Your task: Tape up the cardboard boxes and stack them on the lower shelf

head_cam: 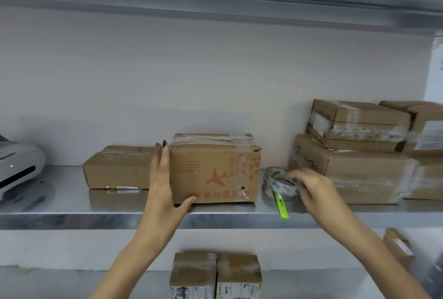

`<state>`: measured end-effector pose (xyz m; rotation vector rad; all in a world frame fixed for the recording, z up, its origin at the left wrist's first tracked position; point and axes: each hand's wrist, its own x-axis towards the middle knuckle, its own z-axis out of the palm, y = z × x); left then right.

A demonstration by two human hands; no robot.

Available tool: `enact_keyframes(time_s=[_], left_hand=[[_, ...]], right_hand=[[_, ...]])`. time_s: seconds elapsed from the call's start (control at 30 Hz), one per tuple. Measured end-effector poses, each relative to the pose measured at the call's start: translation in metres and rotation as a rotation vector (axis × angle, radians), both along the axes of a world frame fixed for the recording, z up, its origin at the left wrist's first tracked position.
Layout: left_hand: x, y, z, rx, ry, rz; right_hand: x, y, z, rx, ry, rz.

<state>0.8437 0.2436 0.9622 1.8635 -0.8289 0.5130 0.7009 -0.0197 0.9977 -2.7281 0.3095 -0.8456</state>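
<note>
left hand [161,180]: flat on box [215,171] side
right hand [316,190]: curled at tape roll [275,182], grip unclear
risk: nudged cutter [282,206] falls off shelf [72,220]

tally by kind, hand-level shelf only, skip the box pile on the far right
cardboard boxes: 2, the plain flat box and the red-printed box
tape roll: 1
green cutter: 1
white machine at the left edge: 1
total: 5
</note>
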Motion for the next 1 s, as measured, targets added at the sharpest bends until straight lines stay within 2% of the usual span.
enact_keyframes(time_s=[0.1,0.3,0.47,0.83,1.0], left_hand=[[-0.001,-0.003,-0.001,0.000,-0.019,0.019],[-0.001,-0.006,0.002,-0.010,-0.051,0.066],[-0.004,-0.008,-0.001,-0.029,-0.111,0.104],[-0.013,-0.012,0.004,-0.076,-0.082,0.051],[-0.016,-0.017,0.008,-0.096,-0.084,0.063]], right_hand=[[0.010,-0.001,-0.009,-0.066,0.152,-0.003],[0.026,-0.002,-0.012,-0.034,0.192,-0.096],[0.024,0.000,-0.007,0.094,0.067,-0.107],[0.007,0.017,0.014,0.248,-0.285,-0.012],[-0.003,0.028,0.019,0.292,-0.331,0.023]])
